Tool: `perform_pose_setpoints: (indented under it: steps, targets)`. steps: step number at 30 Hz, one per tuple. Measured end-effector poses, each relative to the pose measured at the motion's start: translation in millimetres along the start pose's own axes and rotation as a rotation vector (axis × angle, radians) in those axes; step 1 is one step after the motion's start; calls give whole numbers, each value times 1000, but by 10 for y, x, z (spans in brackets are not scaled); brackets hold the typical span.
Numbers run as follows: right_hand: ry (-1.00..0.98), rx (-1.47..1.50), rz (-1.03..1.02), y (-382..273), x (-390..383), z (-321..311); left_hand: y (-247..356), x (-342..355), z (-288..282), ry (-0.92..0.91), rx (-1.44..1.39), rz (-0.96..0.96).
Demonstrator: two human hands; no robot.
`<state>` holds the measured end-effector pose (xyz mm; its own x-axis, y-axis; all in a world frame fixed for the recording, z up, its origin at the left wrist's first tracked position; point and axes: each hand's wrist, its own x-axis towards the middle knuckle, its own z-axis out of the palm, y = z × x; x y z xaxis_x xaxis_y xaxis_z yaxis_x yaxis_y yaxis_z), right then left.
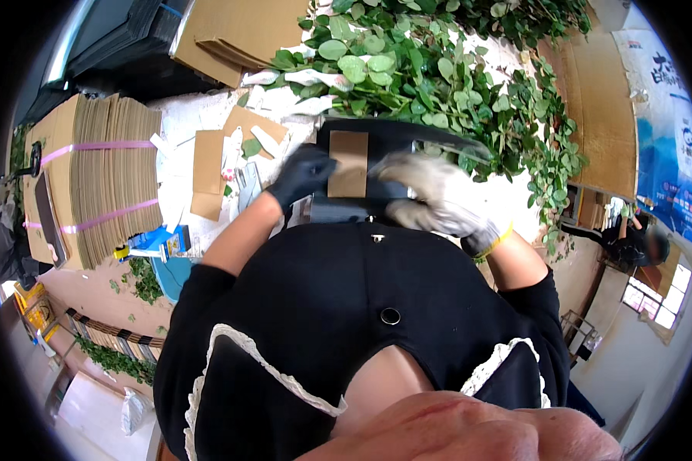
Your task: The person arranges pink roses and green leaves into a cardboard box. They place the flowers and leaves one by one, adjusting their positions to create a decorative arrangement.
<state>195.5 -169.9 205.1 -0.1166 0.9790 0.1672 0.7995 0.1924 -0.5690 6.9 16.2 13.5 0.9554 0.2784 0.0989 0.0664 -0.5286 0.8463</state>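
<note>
A small brown cardboard piece (349,146) lies upright in front of me, on a black sheet-like thing (380,129) with a curved far edge. My left hand (303,175), in a black glove, is at the cardboard's left edge. Its fingers are curled closed, and what they hold is hidden. To the right of the cardboard is my right hand (442,192), in a whitish glove with a yellow cuff. Motion blurs it, but its fingers and thumb look spread apart, with nothing visible between them. Leafy green stems (430,84) lie just beyond the black thing.
Flat cardboard sheets bound with pink straps (111,180) stand at the left. Loose cardboard scraps (207,165) and white wrapped bundles (315,79) lie nearer. A blue tool (165,242) sits at the table's left edge. Another person (634,242) is far right.
</note>
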Motion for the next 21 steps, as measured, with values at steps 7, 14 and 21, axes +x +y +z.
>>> perform_pose_setpoints:
  steps: [7, 14, 21]
  targets:
    - [-357, -325, 243, 562, 601, -163, -302, 1039, -663, 293, 114, 157]
    - [-27, -223, 285, 1333, 861, -220, 118, 1895, -887, -191, 306, 212]
    - [-207, 20, 677, 1503, 1070, -513, -149, 1388, -1166, -191, 219, -419]
